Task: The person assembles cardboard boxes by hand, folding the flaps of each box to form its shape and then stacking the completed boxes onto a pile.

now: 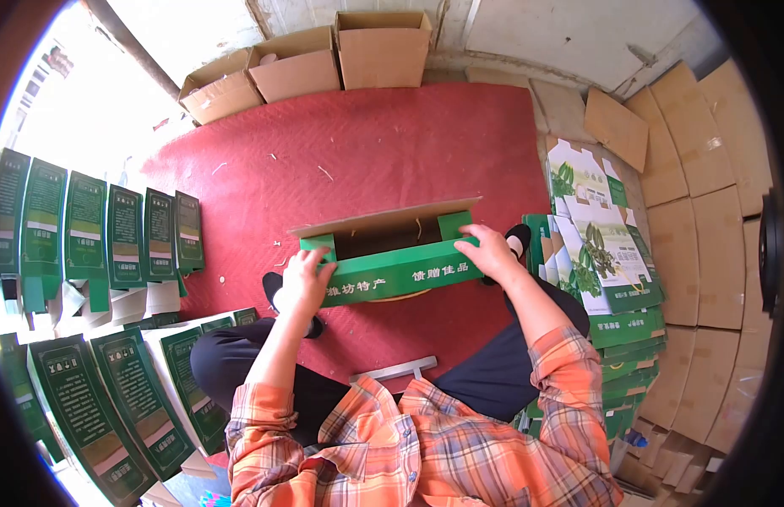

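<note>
A green cardboard gift box (400, 272) with white lettering stands between my feet, its top open and a brown flap (383, 217) raised along the far side. My left hand (305, 280) grips the box's left end, thumb along the front panel and fingers by the small end flap. At the right end, my right hand (491, 253) holds the corner near the other small green flap (456, 226). Two yellowish cord loops show on the inner side of the raised flap. The bottom of the box is in shadow.
Standing green boxes (88, 228) line the left. Flat printed cartons (607, 253) are stacked at the right, beside piled brown cartons (717, 245). Open brown boxes (295, 68) stand at the far edge of the red mat (341, 135). A pale strip (394, 370) lies before me.
</note>
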Demonstrator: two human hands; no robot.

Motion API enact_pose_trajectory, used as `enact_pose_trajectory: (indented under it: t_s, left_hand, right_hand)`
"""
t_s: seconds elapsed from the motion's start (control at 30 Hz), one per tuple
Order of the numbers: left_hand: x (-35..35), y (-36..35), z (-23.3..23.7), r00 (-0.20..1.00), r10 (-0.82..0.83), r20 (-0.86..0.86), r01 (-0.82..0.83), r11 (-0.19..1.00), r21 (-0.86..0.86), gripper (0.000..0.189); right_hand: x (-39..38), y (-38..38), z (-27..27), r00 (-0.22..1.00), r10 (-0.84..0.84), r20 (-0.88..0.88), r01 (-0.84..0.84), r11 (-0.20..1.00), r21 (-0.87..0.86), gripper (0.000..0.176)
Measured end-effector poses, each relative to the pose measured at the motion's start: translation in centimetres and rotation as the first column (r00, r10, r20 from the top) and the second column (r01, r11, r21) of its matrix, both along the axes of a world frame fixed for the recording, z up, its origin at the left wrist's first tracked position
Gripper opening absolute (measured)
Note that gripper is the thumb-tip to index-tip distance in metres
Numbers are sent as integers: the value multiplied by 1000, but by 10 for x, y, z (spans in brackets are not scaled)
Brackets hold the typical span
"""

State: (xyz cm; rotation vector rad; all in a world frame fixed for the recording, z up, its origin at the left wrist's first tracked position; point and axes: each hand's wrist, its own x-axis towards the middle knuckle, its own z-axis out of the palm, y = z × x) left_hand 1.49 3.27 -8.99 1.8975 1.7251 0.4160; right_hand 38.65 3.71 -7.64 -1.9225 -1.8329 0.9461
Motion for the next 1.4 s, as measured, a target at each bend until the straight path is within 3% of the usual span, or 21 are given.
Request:
enact_pose_trajectory:
  t_s: [0.03, 0.1, 0.17, 0.23, 0.3, 0.33, 0.4, 0.43, 0.5, 0.53, 0.77, 1.03, 1.17, 1.4]
  left_hand:
    - [4, -1, -4, 974, -68, -216, 107, 979, 173, 48]
    - [12, -9, -9, 977, -85, -195, 114, 984, 139, 53]
    - [29, -23, 11, 962, -151, -228, 210, 942, 261, 66]
    - [35, -31, 14, 922, -254, -292, 305, 941, 147, 101]
    - [36, -33, 4, 890, -265, -371, 334, 933, 135, 108]
    - [36, -34, 0, 890, -270, -368, 336, 933, 130, 108]
    - [35, -30, -3, 905, -250, -345, 319, 934, 162, 107]
    - [35, -28, -2, 906, -248, -344, 317, 934, 162, 107]
    - [36, -26, 2, 905, -279, -321, 341, 927, 157, 102]
    - [37, -25, 2, 905, -286, -316, 347, 924, 157, 102]
    - [35, -22, -1, 913, -300, -278, 352, 922, 163, 93]
    - [34, -17, -2, 919, -317, -234, 364, 911, 196, 85]
    - [30, -14, -5, 919, -333, -213, 362, 925, 115, 90]
    - [28, -16, -6, 916, -333, -224, 368, 919, 139, 92]
  right_hand:
    - [-6, -1, -8, 998, 18, 61, -27, 988, 152, 35]
    - [-11, -3, -16, 981, 32, 190, -75, 972, 225, 27]
    - [-15, -3, -18, 973, 29, 231, -86, 967, 240, 24]
    - [-20, -3, -19, 963, 30, 269, -101, 962, 255, 21]
    - [-25, -6, -15, 945, 52, 324, -157, 939, 306, 18]
    - [-27, -9, -11, 944, 52, 325, -155, 941, 301, 18]
    - [-34, -13, 2, 932, 136, 336, -217, 952, 216, 41]
    - [-39, -16, 6, 931, 138, 337, -219, 952, 216, 41]
    - [-46, -27, 10, 799, 250, 547, -395, 904, 164, 78]
    - [-48, -29, 9, 762, 315, 566, -422, 904, 66, 105]
    - [-53, -29, -1, 707, 375, 600, -521, 850, 82, 91]
    - [-48, -25, -2, 779, 392, 489, -502, 858, 111, 79]
    - [-48, -24, -7, 807, 374, 458, -484, 863, 148, 86]
    - [-62, -27, -21, 738, 378, 558, -517, 849, 109, 112]
